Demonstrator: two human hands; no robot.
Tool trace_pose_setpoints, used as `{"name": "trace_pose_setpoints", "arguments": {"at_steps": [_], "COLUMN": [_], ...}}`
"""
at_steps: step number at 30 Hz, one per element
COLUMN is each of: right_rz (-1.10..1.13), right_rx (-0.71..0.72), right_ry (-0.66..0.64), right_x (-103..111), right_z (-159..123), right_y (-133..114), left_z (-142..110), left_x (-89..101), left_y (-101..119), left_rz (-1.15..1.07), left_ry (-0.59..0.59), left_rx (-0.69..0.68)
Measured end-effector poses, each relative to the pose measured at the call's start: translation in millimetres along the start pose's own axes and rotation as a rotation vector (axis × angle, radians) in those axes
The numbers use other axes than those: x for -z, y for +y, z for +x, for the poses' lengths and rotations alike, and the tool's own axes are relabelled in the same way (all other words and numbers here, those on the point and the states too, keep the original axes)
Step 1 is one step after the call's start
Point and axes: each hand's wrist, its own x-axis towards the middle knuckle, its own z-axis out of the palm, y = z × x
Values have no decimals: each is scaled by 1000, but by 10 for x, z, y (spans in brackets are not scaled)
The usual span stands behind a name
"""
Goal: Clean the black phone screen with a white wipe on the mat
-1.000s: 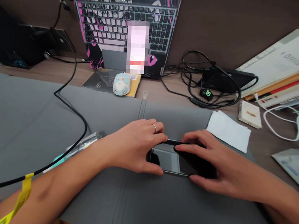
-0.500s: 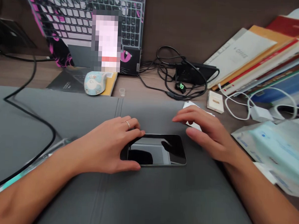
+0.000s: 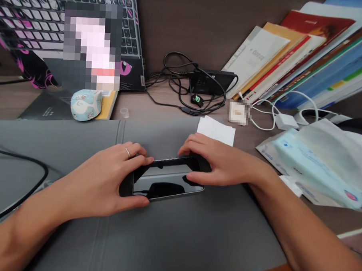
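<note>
And there was the glossy black rectangular phone (image 3: 168,178), lying lengthwise on the smooth grey leather-like mat (image 3: 170,239)! The bare left hand (image 3: 107,176), a slim silver-coloured ring (image 3: 128,152) on one finger, had the phone's left end, thumb at the near edge, fingers at the far edge, pinching it between them. Over the phone's right end arched the bare right hand (image 3: 217,157), thumb and fingers spread, thumb above the screen; whether that thumb touched glass, one couldn't tell. Just beyond the phone, to the right, lay the flat white paper (image 3: 216,130). Farther beyond it, on the left, sat the rounded pale-blue-and-white mouse (image 3: 85,104), and well right of it, the pale-blue plastic-wrapped pack (image 3: 317,165).
</note>
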Motion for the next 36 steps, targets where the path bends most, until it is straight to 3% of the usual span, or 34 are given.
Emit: {"name": "trace_pose_setpoints", "arguments": {"at_steps": [18,29,31,36], "right_rz": [-34,-67,-69,16], "right_rx": [-7,0,22,162], "right_ry": [8,-16,28,339], "right_x": [-46,-46,-19,84], "right_z": [34,56,52,17], "right_y": [60,43,14,-49], "left_z": [60,77,81,76], "left_x": [116,45,34,27], "left_y": [72,78,74,72], "left_rz": [-34,-46,-42,-50], "left_ry": [-46,8,10,13], "left_rx": [35,32,34,24]}}
